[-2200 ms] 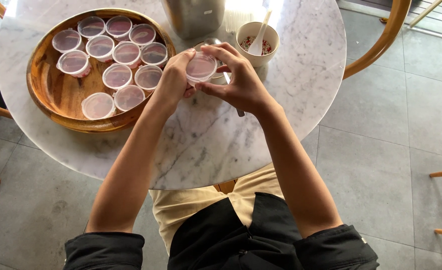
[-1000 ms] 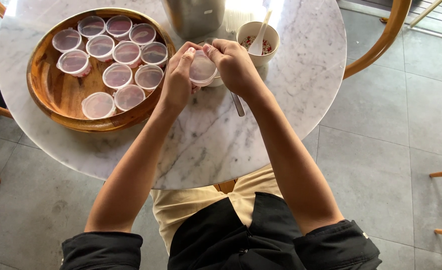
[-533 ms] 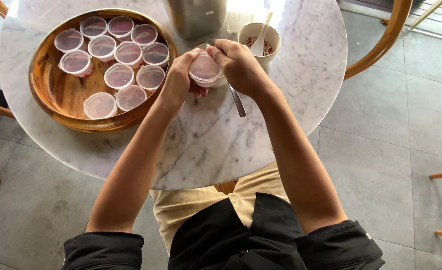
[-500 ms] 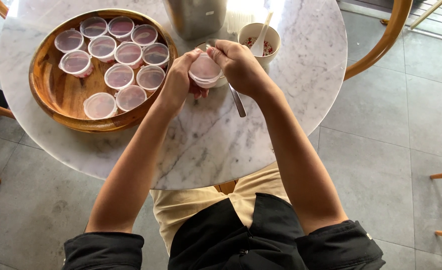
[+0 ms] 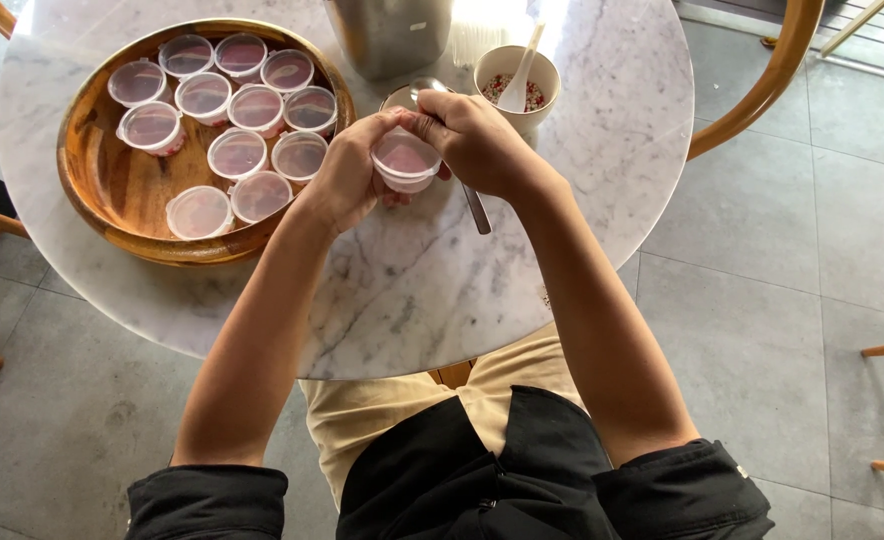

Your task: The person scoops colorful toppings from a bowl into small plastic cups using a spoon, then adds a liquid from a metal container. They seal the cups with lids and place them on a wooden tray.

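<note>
Over the middle of the marble table (image 5: 412, 300), both hands are wrapped around a small lidded cup (image 5: 405, 160): left hand (image 5: 347, 180) gripping its left side, right hand (image 5: 472, 140) pinching the far rim. The wooden tray (image 5: 112, 200) of filled cups sits left, so the left hand's closer.

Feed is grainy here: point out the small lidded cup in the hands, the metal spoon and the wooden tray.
small lidded cup (image 5: 406, 158), head view, on its clear lid.
metal spoon (image 5: 476, 209), head view, on its handle.
wooden tray (image 5: 122, 190), head view, on its bare floor.
</note>
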